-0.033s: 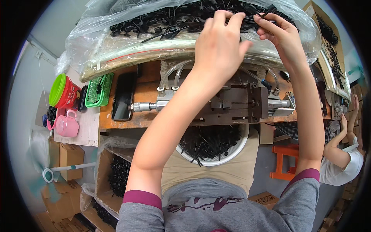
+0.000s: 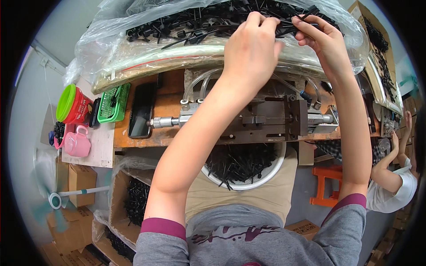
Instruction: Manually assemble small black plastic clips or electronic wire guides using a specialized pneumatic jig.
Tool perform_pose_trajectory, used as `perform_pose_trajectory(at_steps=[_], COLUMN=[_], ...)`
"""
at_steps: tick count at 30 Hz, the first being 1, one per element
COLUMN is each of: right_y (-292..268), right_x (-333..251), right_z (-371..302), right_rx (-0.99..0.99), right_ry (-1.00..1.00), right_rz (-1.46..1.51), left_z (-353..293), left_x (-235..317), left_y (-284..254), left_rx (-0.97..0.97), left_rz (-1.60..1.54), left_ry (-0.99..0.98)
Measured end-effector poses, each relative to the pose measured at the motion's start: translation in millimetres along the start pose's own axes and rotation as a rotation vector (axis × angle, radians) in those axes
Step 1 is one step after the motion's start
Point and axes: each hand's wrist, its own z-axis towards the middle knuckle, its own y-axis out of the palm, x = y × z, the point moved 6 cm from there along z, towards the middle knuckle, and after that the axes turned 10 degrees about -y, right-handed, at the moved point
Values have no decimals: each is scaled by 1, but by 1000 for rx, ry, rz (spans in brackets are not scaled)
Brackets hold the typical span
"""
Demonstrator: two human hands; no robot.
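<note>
Hands up top: left hand point(image 2: 250, 53) and right hand point(image 2: 321, 37) fingers pinch black plastic ties point(image 2: 293, 27) over the bag point(image 2: 111, 53); white bowl point(image 2: 273, 170) half-full, loads left.

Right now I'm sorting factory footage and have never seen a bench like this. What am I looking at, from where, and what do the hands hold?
The picture comes from a camera worn on a person's head, looking down past their own forearms; the wide lens bends straight edges.

Both hands reach up into a clear plastic bag filled with black plastic ties. The left hand rests on the pile, and the right hand pinches a few ties between its fingertips.

Below them, a wooden bench carries a metal fixture with hoses attached. A white basin holding more black pieces sits on the person's lap. On the left are a dark phone, a green tray, a red tub with a green lid and a pink cup. Another person works at the right.
</note>
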Motion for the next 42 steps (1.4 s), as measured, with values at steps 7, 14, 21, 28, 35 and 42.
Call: perform_pose_trajectory(at_steps=[7,14,21,28,35,42], right_y=[-21,-42,12,27,26,25], right_x=[8,-4,-18,-15,-20,-20], right_z=[-9,-50,-123,-155,-172,-189], right_rx=[120,179,207,273,269,217], right_ry=[-1,18,142,236,272,282], right_rz=[69,179,217,236,235,301], left_z=[2,-66,-175,-181,-170,-158], left_x=[-11,19,16,18,22,21], left_y=[-14,-94,-61,-43,-38,-49], left_rx=[101,21,-280,-355,-351,-484], left_rz=[-29,-96,7,152,241,141], left_ry=[57,76,-15,-27,49,-47])
